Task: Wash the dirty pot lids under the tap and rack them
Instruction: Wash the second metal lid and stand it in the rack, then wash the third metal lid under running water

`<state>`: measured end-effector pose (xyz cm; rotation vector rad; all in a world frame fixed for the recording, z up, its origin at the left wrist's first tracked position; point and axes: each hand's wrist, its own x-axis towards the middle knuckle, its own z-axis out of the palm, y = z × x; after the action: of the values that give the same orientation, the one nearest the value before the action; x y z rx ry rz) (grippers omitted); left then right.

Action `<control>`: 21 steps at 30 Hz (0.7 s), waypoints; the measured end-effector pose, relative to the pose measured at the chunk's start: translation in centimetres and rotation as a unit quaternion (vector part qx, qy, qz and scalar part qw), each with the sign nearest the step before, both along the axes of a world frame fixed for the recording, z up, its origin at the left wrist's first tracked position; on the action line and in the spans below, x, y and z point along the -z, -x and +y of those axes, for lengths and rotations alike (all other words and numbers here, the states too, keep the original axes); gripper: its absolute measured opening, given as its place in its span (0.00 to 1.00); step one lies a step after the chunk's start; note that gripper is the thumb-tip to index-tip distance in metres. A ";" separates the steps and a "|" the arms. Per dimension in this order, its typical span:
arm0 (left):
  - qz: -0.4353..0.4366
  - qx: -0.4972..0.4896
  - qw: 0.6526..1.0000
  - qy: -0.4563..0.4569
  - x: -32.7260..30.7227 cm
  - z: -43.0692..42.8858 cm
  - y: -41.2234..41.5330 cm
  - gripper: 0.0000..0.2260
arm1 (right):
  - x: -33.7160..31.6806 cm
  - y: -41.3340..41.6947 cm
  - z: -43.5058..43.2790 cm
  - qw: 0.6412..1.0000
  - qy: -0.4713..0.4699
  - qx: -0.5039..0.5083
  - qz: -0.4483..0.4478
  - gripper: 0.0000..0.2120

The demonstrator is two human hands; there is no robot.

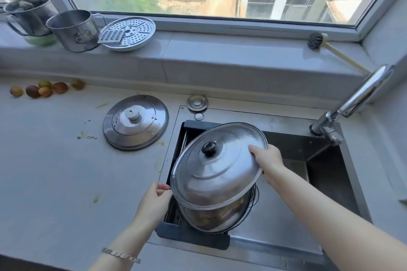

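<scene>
Outside, sunlit buildings; stained counter (55,160), sill (198,50) cluttered.

No readable text, number or brand anywhere in view. Steel mug (73,29) on windowsill carries printed mark on side, with yellow and dark patches, too blurred to read. Flat steel lid (135,122) on counter has faint ring marking around knob; no characters legible.
</scene>
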<state>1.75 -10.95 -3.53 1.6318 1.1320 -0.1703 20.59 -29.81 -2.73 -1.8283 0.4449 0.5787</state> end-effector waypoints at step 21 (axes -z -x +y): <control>0.051 0.092 0.943 -0.315 0.4 15.4 -13.5 0.22 | -5.3 -3.8 10.1 0.803 0.234 -0.508 -0.205 0.16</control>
<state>15.25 4.43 -3.88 2.3227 1.1818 -0.0066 24.40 -19.68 2.60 -2.5358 -0.8425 0.7773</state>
